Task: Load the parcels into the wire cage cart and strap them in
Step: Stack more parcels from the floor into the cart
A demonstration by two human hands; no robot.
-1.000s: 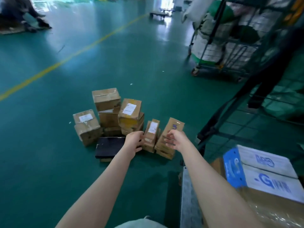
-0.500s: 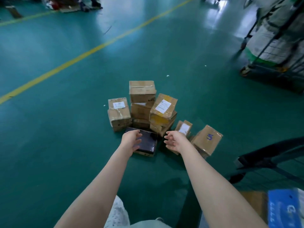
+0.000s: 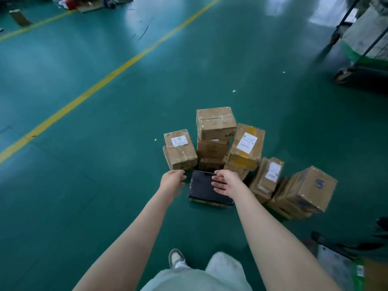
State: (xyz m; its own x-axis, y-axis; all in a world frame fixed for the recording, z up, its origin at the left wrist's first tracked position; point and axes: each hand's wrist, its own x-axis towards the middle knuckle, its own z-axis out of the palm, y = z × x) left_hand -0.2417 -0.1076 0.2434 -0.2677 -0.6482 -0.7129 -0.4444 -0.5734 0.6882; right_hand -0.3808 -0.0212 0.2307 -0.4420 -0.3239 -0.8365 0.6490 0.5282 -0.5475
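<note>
Black parcel (image 3: pixel 206 189) between open hands.

right hand (image 3: pixel 227 183) covers part of the black parcel (image 3: pixel 206 190) top, contact cannot be told. lower boxes of the middle stack (image 3: pixel 212 151) mostly hidden by boxes around them. label text on labelled box (image 3: pixel 246 142) too small to read. loaded cart (image 3: pixel 365 45) cut off by right edge, blurred. wire cage cart (image 3: pixel 344 247) corner cut at bottom right. clutter (image 3: pixel 84 3) at the floor's far edge unclear.
</note>
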